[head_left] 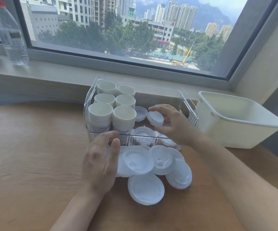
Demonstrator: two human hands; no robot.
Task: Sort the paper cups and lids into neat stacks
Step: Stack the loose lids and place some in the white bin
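While lids remain loose: sorting unfinished.
Clear bin [189,112] as landmark: six cup stacks [112,105] filling its left half. Loose lids [145,189] heaped outside its near wall. Left hand [100,161] spread at that wall, gripping nothing. Right hand [173,124] inside, pinching one tilted lid [155,117], flat lid [140,113] just left; right hand nearer.

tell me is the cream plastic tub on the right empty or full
Empty as far as visible: the cream plastic tub shows only bare inner walls and floor; its near bottom corner is hidden by the rim.
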